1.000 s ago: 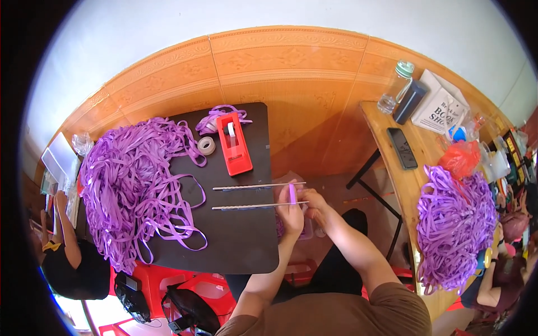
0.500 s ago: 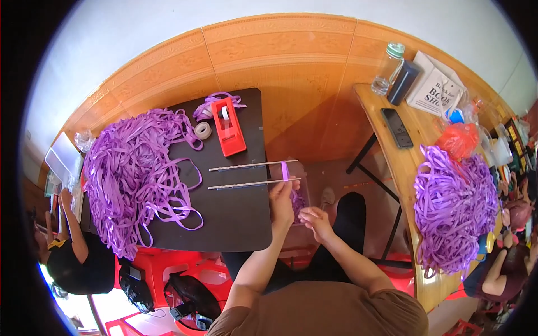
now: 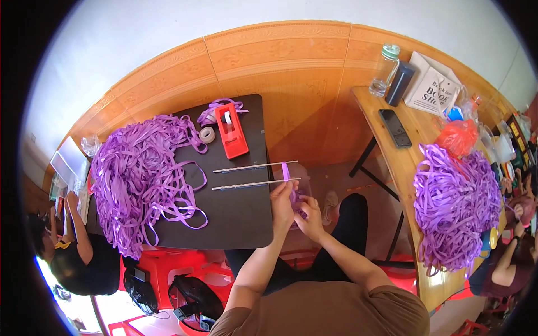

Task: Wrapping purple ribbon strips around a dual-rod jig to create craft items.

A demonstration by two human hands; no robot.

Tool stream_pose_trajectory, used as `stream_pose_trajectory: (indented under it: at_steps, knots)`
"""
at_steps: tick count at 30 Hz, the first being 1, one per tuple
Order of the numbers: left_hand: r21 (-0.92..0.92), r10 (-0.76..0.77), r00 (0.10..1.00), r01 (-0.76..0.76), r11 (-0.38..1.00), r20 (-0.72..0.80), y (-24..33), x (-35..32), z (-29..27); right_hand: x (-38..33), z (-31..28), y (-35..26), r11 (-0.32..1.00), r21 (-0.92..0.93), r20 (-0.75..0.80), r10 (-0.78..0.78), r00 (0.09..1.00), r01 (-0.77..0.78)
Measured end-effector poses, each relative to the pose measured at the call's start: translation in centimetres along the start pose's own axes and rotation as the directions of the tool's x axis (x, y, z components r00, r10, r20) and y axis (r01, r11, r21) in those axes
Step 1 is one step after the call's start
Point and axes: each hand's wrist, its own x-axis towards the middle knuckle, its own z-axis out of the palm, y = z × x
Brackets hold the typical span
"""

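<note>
Two thin metal rods [image 3: 246, 185] jut side by side past the right edge of the black table [image 3: 235, 224]. A purple ribbon [image 3: 286, 171] spans their free ends. My left hand [image 3: 282, 206] is closed at the tip of the nearer rod, its fingertips pinching the ribbon there. Just right of it and slightly lower, my right hand [image 3: 310, 217] is closed, with purple ribbon showing at its fingers. Below both hands stands a clear plastic bin [image 3: 303, 172], partly hidden by them, with purple ribbon in it.
A big heap of purple ribbon [image 3: 140, 173] covers the table's left side. Behind the rods are a red tape dispenser [image 3: 234, 140] and a tape roll [image 3: 207, 135]. The wooden table [image 3: 392, 162] at right bears another ribbon heap [image 3: 457, 210], a phone [image 3: 395, 127] and bottles [image 3: 384, 70].
My right hand has moved left and up, close to my left hand, and its fingers have closed at the ribbon. My left hand stays at the rod tip.
</note>
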Motion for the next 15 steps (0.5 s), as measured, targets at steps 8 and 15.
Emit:
stream_pose_trajectory:
  at_steps: [8, 15]
  knots:
    - [0.015, 0.03, 0.999, -0.03, 0.999, -0.019, -0.1, -1.2, -0.7, -2.7, -1.0, -1.8, 0.861, 0.452, 0.108, 0.206, 0.973, -0.233]
    - [0.268, -0.023, 0.998, 0.037, 0.963, -0.057, -0.8, -5.4, -1.0, -3.3, -0.9, -2.3, 0.769, 0.551, 0.188, 0.263, 0.946, -0.323]
